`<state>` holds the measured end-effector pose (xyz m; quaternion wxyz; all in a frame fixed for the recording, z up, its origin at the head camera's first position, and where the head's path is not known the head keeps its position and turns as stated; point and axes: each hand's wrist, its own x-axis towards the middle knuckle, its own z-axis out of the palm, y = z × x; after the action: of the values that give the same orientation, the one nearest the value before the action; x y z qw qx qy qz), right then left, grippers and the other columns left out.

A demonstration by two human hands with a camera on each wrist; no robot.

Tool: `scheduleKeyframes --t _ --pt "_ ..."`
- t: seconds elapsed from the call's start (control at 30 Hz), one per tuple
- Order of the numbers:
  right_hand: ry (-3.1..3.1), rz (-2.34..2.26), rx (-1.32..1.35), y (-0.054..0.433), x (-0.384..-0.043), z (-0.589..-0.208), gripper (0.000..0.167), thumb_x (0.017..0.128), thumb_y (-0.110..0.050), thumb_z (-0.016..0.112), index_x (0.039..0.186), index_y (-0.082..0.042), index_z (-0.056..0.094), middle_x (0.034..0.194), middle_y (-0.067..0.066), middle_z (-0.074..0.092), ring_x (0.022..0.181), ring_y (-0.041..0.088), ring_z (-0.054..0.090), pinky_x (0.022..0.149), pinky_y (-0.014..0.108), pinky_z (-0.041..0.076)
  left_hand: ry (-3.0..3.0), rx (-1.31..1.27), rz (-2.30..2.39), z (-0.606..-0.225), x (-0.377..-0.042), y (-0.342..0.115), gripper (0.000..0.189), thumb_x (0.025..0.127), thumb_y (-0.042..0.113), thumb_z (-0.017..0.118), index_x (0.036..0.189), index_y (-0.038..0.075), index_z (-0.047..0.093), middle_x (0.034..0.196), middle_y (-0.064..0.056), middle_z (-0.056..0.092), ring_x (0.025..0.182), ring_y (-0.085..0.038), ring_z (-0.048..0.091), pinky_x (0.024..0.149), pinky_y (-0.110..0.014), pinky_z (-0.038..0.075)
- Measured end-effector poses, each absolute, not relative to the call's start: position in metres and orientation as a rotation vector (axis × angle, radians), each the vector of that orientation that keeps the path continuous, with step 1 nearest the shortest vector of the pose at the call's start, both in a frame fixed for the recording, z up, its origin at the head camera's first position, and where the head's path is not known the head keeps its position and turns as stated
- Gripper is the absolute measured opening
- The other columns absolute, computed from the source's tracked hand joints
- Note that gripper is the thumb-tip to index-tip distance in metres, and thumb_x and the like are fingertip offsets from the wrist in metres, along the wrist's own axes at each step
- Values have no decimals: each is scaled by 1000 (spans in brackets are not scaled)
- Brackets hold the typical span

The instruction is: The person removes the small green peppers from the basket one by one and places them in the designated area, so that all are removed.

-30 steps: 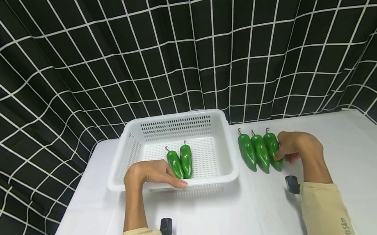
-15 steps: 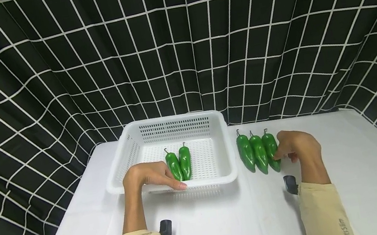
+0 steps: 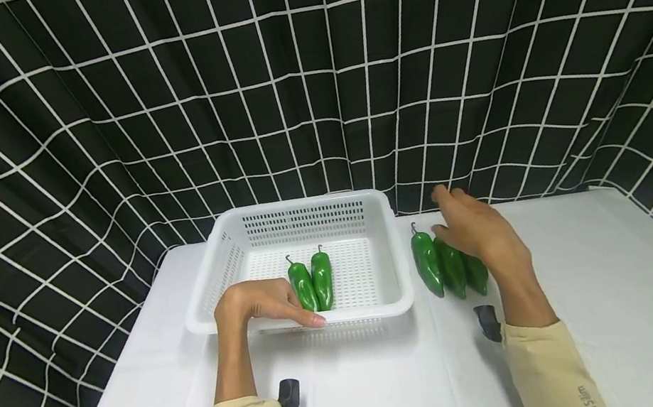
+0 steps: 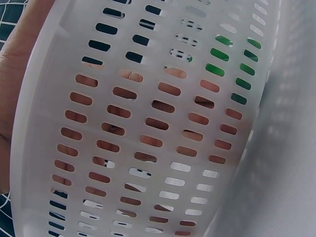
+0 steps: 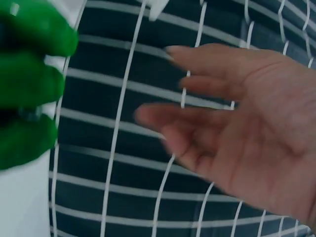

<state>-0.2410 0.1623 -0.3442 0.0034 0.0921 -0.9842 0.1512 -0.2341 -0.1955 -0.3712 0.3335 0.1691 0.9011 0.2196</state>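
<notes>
A white slotted plastic basket (image 3: 371, 312) stands on the table, with two green peppers (image 3: 323, 280) inside. My left hand (image 3: 265, 301) grips its front rim, thumb outside and fingers inside. Those fingers show through the slots of the basket wall (image 4: 44, 103) in the left wrist view. Right of the basket, three green peppers lie side by side: a left one (image 3: 427, 262), a middle one (image 3: 452, 272) and a right one (image 3: 477, 275). Over the latter two is my right hand (image 3: 473, 226), hiding their stem ends. The right wrist view shows that hand (image 5: 252, 108) holding nothing, fingers loosely bent.
A white cloth covers the table (image 3: 364, 391). Behind it and at both sides hangs a black curtain (image 3: 321, 96) with a white grid. A dark wrist device (image 3: 289, 395) sits at the left sleeve, another device (image 3: 488, 324) at the right.
My right hand has left the right-hand pepper, rising and moving left and away over the stem ends, its fingers opened out. My left hand, the basket and the peppers stay put.
</notes>
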Motion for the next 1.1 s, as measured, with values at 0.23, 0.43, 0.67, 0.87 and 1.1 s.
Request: scheduleKeyframes --t 0.23,0.43,0.67,0.87,1.1 --pt "-2737 608 609 98 -243 -356 29 98 -7 68 126 -1 63 118 19 72 94 31 73 80 43 61 2334 454 580 -371 -235 -196 63 80 62 78 51 26 34 55 10 23 58 -6 15 54 -25 15" --pt "-2730 742 899 49 -239 -370 21 96 -5 68 117 -5 67 101 8 74 83 18 68 70 29 56 2320 442 609 -374 -237 -195 60 79 62 79 53 26 38 56 11 26 58 -6 18 54 -26 17" --pt "-2898 790 1050 25 -236 -391 30 96 -7 71 126 -7 68 115 11 76 96 22 72 82 37 58 2311 438 638 -374 -238 -197 57 77 61 79 55 26 41 58 10 27 60 -7 21 56 -26 18" --pt "-3078 870 1163 25 -238 -397 38 99 -12 69 137 -7 62 121 10 75 103 23 72 94 44 57 2276 448 674 -375 -239 -197 51 80 59 79 57 25 47 59 10 30 62 -7 24 58 -26 21" --pt "-3233 792 1209 28 -241 -398 44 105 -22 60 148 -17 57 143 12 66 132 34 64 113 56 47 2272 468 635 -374 -240 -197 51 81 61 78 57 26 49 60 11 30 63 -7 26 59 -26 22"
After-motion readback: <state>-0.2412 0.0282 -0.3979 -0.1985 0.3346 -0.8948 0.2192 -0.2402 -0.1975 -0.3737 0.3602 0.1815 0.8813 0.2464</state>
